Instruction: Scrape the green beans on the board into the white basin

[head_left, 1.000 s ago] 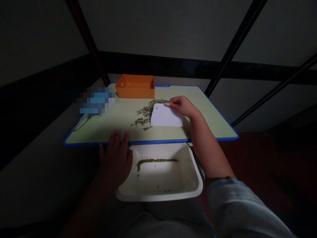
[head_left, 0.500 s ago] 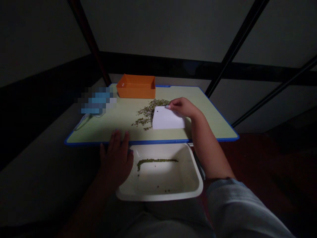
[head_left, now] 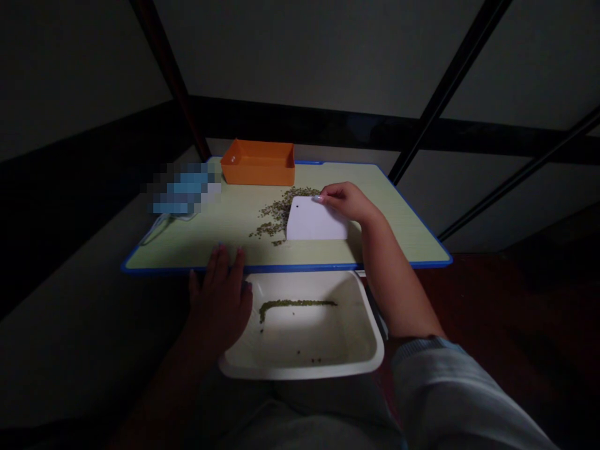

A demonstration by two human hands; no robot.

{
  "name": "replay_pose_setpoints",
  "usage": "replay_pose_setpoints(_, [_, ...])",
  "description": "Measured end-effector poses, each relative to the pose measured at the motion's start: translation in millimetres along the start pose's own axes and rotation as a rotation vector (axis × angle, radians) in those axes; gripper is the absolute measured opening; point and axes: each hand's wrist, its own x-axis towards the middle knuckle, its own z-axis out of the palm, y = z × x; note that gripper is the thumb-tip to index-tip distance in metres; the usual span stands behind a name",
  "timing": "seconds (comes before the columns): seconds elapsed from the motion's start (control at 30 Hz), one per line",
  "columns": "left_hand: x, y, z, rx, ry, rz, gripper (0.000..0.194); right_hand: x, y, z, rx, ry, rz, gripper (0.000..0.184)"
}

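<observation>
My right hand (head_left: 345, 201) pinches the top edge of a white plastic scraper (head_left: 316, 219), which stands tilted on the table with a small hole near its upper left corner. Small green-brown grains (head_left: 280, 212) lie scattered behind it and to its left. My left hand (head_left: 224, 294) is open, fingers spread, its fingertips at the table's near edge and its thumb side by the rim of a white basin (head_left: 300, 374). The basin sits just below that edge. Inside it, more grains form a line along the far side of the bottom, with a few loose ones nearer me.
An orange open box (head_left: 257, 174) stands at the back left of the pale table (head_left: 394, 231), which has a blue rim. A blurred-out blue item (head_left: 185, 187) with a white cord lies on the left side. Wall panels rise behind the table.
The scraper has shifted slightly away from me and a little left, with my right hand still on it. My left hand and the basin have stayed in place.
</observation>
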Motion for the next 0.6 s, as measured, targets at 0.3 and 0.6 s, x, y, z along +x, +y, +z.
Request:
replay_pose_setpoints(0.3, [-0.2, -1.2, 3.2, -0.012, 0.022, 0.015, 0.056, -1.2, -2.8, 2.3, 0.002, -0.032, 0.004, 0.044])
replay_pose_setpoints(0.6, [0.7, -1.2, 3.3, -0.004, 0.023, 0.013, 0.057, 0.8, 0.3, 5.0, 0.011, -0.045, -0.027, 0.048])
